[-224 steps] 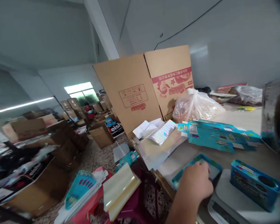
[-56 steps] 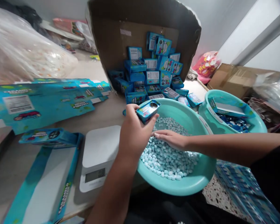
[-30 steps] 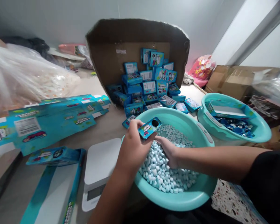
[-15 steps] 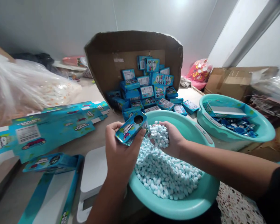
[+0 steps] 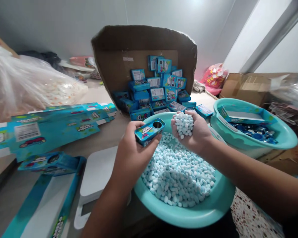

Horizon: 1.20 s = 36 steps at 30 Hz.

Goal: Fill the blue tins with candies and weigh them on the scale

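Observation:
My left hand (image 5: pixel 136 148) is wrapped round a small blue candy box (image 5: pixel 149 131) with a round dark hole in its upper face. To its right, my right hand (image 5: pixel 196 132) is cupped, palm up, and heaped with pale blue and white candies (image 5: pixel 183 124). Both are above a turquoise basin (image 5: pixel 178 218), where a large pile of the same loose candies (image 5: pixel 181 178) lies. The handful and the box are a short way apart. What is inside the box cannot be seen through the hole.
Behind the basin, a tipped cardboard carton (image 5: pixel 144 39) spills several blue candy boxes (image 5: pixel 157 94). A white scale (image 5: pixel 98 172) and flat printed cardboard (image 5: pixel 54 129) are on the left. Another turquoise basin (image 5: pixel 285 135) on the right holds blue lids (image 5: pixel 255 134).
My right hand has risen from the pile with its handful and moved right, away from the box. My left hand has shifted slightly right with the candy box, now turned flatter.

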### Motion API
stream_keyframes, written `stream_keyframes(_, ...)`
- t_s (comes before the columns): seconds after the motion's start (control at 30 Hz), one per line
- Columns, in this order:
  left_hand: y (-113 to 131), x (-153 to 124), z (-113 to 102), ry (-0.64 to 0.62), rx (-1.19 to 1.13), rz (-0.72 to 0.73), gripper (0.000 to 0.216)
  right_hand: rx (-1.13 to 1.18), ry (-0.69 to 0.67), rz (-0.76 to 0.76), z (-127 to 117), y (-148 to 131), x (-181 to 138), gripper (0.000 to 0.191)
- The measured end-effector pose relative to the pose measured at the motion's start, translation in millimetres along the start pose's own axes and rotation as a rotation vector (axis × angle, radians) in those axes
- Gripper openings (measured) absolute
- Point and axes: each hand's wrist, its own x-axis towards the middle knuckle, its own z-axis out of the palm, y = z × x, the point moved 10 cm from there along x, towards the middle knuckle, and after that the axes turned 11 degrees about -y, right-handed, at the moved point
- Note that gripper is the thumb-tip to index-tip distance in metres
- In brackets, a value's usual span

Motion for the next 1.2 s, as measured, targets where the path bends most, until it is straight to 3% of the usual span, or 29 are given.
stream_keyframes(0.23, 14, 0, 38, -0.384, 0.243, 0.079, 0.033, 0.054, -0.018, -0.047, 3, -10, 1, 0.019)
stream_keyframes(0.33, 18, -3, 50, -0.483, 0.264, 0.122, 0.032, 0.054, -0.031, -0.051, 4, -10, 1, 0.018)
stream_keyframes(1.2, 16, -5, 52, -0.501, 0.310, 0.099, 0.030, -0.028, -0.062, -0.043, 8, -5, -2, 0.013)
